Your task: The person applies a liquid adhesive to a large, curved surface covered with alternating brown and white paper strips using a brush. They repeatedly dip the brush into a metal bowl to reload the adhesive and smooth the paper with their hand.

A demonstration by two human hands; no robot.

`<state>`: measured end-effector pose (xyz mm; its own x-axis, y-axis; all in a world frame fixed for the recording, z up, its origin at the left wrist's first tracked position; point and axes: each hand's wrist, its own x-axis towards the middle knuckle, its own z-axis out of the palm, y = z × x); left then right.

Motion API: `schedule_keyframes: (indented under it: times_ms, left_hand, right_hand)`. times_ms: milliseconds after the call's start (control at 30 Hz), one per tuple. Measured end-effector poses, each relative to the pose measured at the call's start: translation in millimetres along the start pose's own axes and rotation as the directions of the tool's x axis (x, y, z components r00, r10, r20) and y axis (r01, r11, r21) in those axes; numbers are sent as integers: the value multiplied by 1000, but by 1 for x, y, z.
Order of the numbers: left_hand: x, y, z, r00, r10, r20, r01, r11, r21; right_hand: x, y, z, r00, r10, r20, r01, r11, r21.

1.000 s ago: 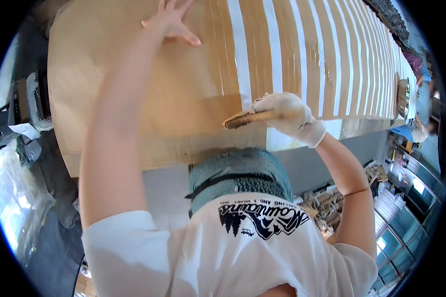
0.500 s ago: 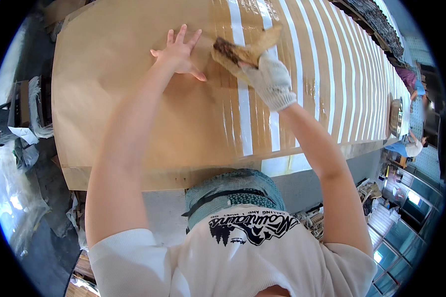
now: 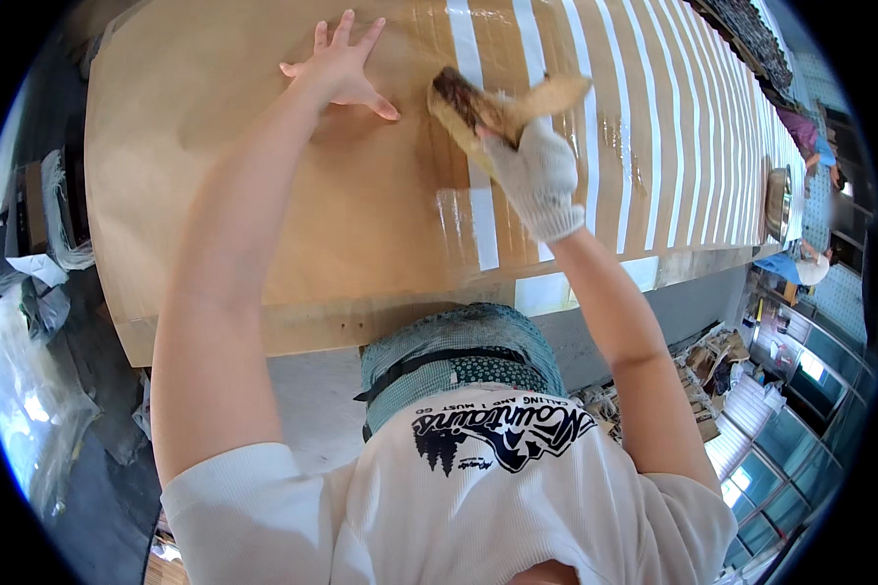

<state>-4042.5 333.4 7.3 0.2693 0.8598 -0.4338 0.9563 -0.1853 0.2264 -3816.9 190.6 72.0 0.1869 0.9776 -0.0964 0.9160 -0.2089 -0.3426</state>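
Observation:
My left hand (image 3: 339,73) is bare and lies with its fingers spread on a large sheet of brown paper (image 3: 195,205) that covers the table. To its right, my right hand (image 3: 539,175) wears a white knitted glove. It grips a wide, tan brush (image 3: 463,107), which has a dark brown patch and a broad, pale handle-like end sticking out to the right. The brush is over the paper beside the first of several white strips (image 3: 483,219). Its working edge is partly hidden. Shiny, wet-looking streaks show on the paper around the strips.
White strips run in rows toward the right end of the table, where a metal bowl (image 3: 778,205) stands. Other people (image 3: 805,265) are at the far right. Bags and clear plastic sheeting (image 3: 29,390) are at the left. The near table edge (image 3: 312,327) is close to my waist.
The brush has moved slightly right and nearer to me along the paper. My left hand stays spread in about the same spot. The whole view has shifted a little.

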Motion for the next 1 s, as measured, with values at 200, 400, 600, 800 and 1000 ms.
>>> schedule_keyframes:
  times_ms: [200,400,600,800,1000]
  left_hand:
    - [-1,6,-10,999,-23,45,22,1000,2]
    - [-5,7,-15,998,-14,54,15,1000,-14]
    - [-10,11,-24,994,-32,106,29,999,30]
    - [-8,10,-22,995,-33,99,26,997,67]
    - [-8,14,-28,994,-18,111,10,998,69]
  right_hand:
    - [-27,14,-6,990,-138,-20,139,981,134]
    - [20,-6,18,987,-111,-113,111,994,-8]
    - [99,-38,18,950,-251,-187,251,968,-25]
    - [168,-70,18,955,-239,-178,212,965,-156]
    - [238,-87,31,942,-241,-235,192,958,-211]
